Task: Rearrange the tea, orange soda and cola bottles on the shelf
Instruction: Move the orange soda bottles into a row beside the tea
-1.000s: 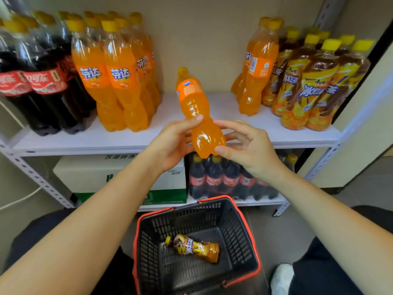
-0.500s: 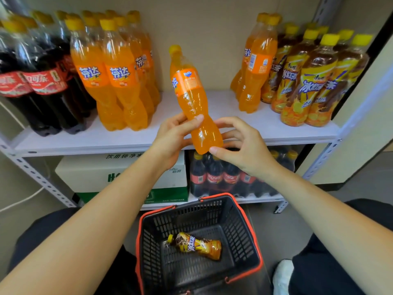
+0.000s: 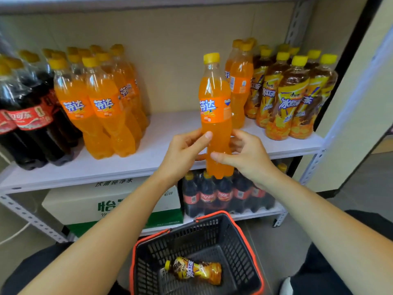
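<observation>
An orange soda bottle (image 3: 215, 107) with a yellow cap stands upright in the air in front of the white shelf (image 3: 161, 150). My left hand (image 3: 185, 150) grips its lower body from the left, and my right hand (image 3: 244, 154) grips it from the right. On the shelf stand cola bottles (image 3: 25, 120) at far left, several orange soda bottles (image 3: 102, 107) beside them, two orange sodas (image 3: 239, 86) right of centre, and several tea bottles (image 3: 295, 99) at far right. One tea bottle (image 3: 195, 270) lies in the black basket (image 3: 242, 252) below.
Under the shelf sit a white and green carton (image 3: 110, 205) and a row of small cola bottles (image 3: 223, 192). The shelf's perforated metal posts (image 3: 312, 165) stand at its corners. My knees flank the basket on the floor.
The bottle has been turned from tilted left to upright and carried to the right, both hands staying on it. The camera has moved closer to the shelf.
</observation>
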`<state>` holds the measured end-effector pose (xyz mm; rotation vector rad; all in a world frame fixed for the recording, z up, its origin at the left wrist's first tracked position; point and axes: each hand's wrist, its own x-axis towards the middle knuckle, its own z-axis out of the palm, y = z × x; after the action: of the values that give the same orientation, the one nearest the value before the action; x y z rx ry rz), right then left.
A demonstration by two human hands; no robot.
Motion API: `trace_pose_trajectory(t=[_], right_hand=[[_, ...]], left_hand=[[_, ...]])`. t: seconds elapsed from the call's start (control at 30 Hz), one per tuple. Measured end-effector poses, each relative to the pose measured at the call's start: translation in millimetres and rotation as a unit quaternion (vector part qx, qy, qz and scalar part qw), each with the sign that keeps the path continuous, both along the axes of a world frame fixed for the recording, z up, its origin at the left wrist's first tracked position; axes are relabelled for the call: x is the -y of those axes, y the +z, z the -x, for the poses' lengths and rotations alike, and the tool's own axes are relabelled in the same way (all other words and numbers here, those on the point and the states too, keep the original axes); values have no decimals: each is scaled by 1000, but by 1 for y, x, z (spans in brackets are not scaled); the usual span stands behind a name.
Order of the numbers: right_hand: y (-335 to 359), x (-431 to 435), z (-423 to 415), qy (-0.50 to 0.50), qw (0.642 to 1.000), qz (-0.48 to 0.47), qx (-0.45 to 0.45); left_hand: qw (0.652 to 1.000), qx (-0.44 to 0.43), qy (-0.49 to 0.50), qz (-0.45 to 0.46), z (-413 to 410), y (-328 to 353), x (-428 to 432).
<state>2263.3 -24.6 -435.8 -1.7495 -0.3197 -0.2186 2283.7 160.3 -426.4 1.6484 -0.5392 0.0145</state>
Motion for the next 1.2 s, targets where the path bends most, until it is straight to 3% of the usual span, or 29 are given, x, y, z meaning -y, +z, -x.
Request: trace_pose_trajectory(t=[0.13,0.47,0.8,1.07,1.2], right_hand=[[5,26,-11,-46,999,-21,0],[3,56,-58,-190,981,-32,32],[-24,51,-104,-253,965,-37,60],[-37,57,-113,-239,967,-72,45],[-40,56,-116,-241,967,-60,56]], left_hand=[[998,-49,-28,2,-21,8,7],[989,-54,47,-131,-115,-16,20],[978,26,119,-167,-229,-15,57],[978,57,43,-197,-287,-22,81],[971,91,55,-215,-297,-31,78]])
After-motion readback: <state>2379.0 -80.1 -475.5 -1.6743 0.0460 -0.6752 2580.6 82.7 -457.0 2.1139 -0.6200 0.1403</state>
